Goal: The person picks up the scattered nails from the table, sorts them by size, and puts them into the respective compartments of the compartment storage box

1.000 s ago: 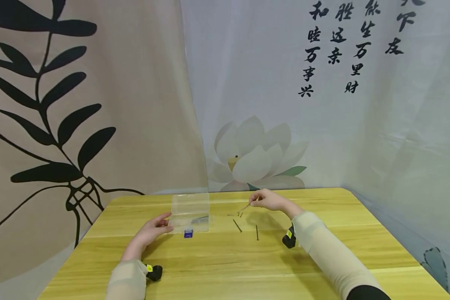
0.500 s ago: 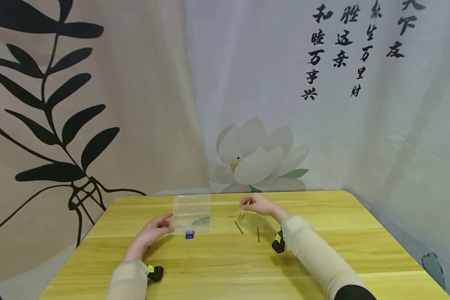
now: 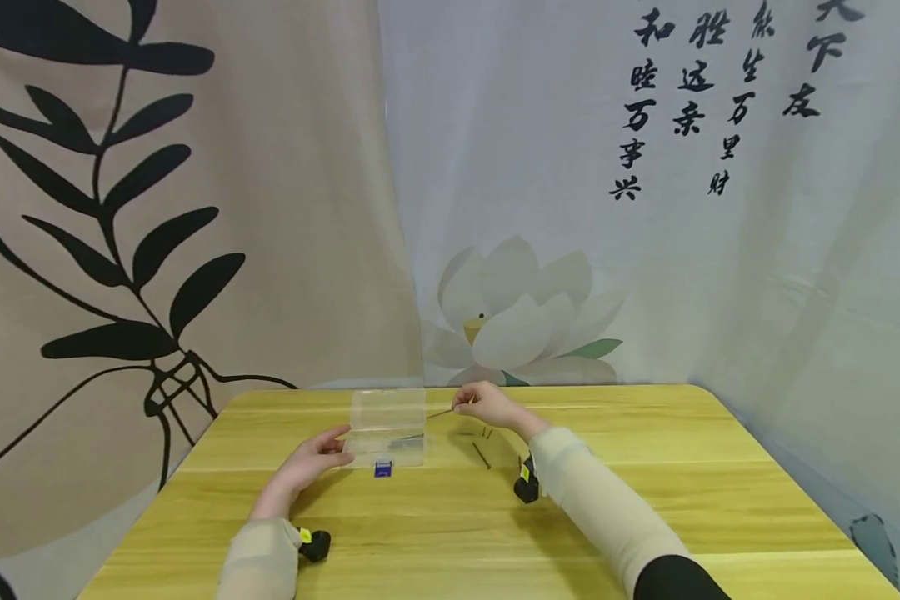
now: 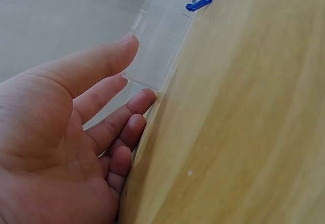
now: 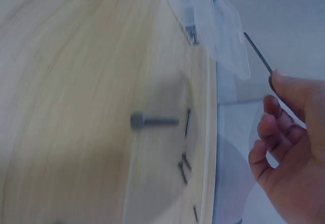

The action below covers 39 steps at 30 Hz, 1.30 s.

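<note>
A clear plastic box (image 3: 387, 410) with a blue latch (image 3: 382, 469) stands with its lid up, and some dark nails (image 5: 191, 33) lie inside. My left hand (image 3: 307, 465) holds the box's left end. In the left wrist view, the thumb lies against the clear wall (image 4: 157, 49) and the fingertips touch its lower corner. To the right of the box, my right hand (image 3: 489, 404) pinches a long thin nail (image 5: 259, 54) between thumb and index finger. The nail's free end points left, toward the raised lid.
On the wooden table (image 3: 420, 533) right of the box lie several loose nails, including a thick one (image 5: 160, 121) and a pair of small ones (image 5: 183, 169). A printed curtain (image 3: 330, 208) hangs behind the table's far edge.
My right hand has moved left toward the box, lifting the pinched nail away from the loose ones. The left hand has stayed at the box; the head view has shifted slightly.
</note>
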Tool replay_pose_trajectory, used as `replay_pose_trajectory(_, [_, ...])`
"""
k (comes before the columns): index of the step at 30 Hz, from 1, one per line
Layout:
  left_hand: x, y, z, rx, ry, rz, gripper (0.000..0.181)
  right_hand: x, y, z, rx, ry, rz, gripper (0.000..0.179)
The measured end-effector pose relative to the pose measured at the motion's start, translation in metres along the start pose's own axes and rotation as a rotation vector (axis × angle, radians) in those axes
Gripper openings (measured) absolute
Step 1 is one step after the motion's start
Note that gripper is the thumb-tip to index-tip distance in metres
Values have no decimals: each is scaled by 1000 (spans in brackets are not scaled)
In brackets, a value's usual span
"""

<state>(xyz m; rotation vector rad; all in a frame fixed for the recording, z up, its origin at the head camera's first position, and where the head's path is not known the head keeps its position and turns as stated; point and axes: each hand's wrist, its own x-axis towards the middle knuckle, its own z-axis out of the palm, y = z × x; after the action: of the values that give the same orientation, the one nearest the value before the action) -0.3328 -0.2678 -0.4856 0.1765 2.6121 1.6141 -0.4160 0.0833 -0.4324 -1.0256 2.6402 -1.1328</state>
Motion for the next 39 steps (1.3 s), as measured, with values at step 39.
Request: replay_pose_trajectory(39, [1,0,2,-24,45,-26,63,57,-36,77,-399,56,-7,6])
